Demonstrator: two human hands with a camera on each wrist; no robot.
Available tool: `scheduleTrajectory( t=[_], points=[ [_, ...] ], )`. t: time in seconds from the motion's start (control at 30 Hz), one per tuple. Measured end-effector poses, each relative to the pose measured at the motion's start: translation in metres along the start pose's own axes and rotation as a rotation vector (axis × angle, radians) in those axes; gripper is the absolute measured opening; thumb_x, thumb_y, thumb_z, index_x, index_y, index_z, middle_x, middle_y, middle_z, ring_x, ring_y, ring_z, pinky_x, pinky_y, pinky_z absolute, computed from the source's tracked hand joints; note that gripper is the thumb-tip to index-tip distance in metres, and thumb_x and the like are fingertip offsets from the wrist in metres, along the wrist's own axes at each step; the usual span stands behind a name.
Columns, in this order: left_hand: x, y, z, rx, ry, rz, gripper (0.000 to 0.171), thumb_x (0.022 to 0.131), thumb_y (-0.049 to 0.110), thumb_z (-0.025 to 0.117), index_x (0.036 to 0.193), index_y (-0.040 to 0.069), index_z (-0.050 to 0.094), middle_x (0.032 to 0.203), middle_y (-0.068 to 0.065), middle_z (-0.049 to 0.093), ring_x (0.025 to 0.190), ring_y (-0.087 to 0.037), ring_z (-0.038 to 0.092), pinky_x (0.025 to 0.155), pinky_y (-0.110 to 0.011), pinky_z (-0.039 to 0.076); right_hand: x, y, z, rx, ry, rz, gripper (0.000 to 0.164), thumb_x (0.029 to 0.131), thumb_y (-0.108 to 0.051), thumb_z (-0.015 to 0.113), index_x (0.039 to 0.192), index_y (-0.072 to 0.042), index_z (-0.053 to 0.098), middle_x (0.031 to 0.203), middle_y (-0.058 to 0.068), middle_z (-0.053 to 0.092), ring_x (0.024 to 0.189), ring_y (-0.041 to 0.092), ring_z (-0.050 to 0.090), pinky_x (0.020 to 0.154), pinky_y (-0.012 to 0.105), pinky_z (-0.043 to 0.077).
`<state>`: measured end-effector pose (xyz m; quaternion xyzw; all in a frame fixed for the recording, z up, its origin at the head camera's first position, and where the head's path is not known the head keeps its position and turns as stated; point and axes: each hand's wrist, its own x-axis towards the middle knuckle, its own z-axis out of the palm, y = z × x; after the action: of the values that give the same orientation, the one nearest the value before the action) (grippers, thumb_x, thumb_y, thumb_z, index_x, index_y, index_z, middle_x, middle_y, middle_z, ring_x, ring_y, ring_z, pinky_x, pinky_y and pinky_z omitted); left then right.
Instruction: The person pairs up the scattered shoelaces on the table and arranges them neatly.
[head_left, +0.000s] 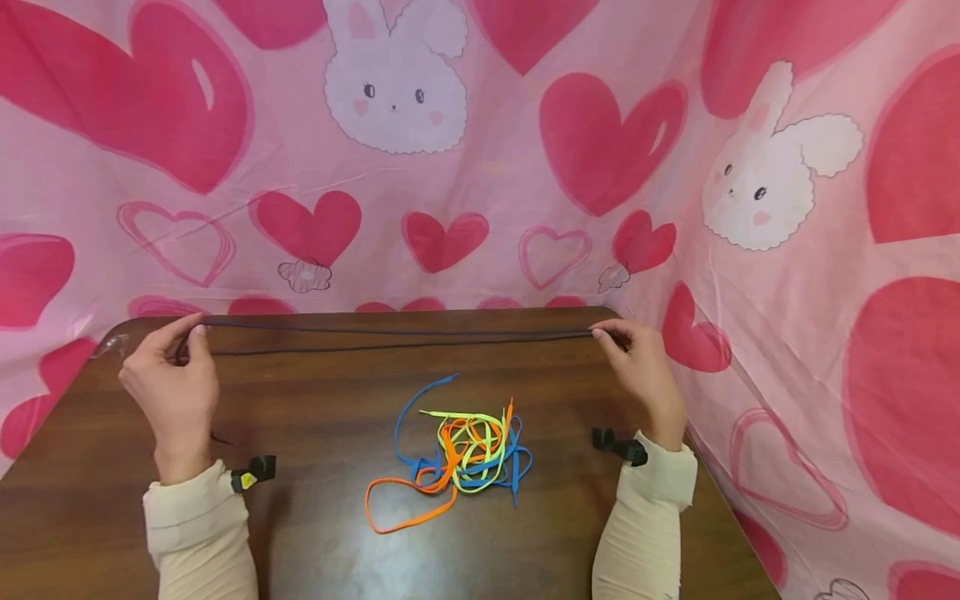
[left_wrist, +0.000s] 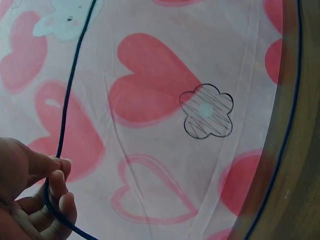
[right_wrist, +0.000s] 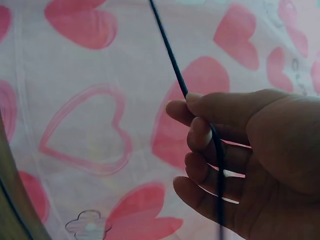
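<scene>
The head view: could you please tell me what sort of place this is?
Probably an indoor corner arranged as a workspace: a heart-patterned cloth hangs behind and to the right of a brown table, where a pile of colourful laces lies.

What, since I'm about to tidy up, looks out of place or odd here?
The blue, orange and yellow-green laces lie tangled on the table, unlike the dark cord stretched between the left hand and right hand. A clear, crumpled-looking scrap sits by the table's far left corner; I can't tell what it is. Nothing looks spilled.
</scene>
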<state>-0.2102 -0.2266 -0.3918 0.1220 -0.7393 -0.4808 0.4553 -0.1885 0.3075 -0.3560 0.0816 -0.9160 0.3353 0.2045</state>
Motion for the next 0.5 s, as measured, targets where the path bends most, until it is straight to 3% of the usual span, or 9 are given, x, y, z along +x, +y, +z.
scheduleTrajectory(
  t=[0.2, 0.5],
  points=[
    [0.003, -0.011, -0.004, 0.008, 0.005, -0.056, 0.022, 0.098, 0.010, 0.061, 0.109, 0.007, 0.080, 0.084, 0.032, 0.062, 0.068, 0.016, 0.054, 0.068, -0.009, 0.040, 0.003, 0.015, 0.002, -0.026, 0.023, 0.022, 0.018, 0.100, -0.005, 0.062, 0.110, 0.004, 0.074, 0.097, 0.021, 0.072, 0.080, 0.025, 0.057, 0.072, 0.010, 0.042],
    [0.005, -0.025, -0.008, 0.006, 0.030, -0.071, 0.020, 0.097, 0.011, 0.064, 0.107, 0.004, 0.080, 0.076, 0.041, 0.055, 0.066, 0.019, 0.052, 0.069, -0.009, 0.038, 0.002, 0.029, -0.005, -0.074, 0.031, 0.063, 0.018, 0.099, -0.005, 0.063, 0.109, 0.003, 0.075, 0.094, 0.021, 0.074, 0.078, 0.023, 0.060, 0.068, 0.010, 0.043]
  ],
)
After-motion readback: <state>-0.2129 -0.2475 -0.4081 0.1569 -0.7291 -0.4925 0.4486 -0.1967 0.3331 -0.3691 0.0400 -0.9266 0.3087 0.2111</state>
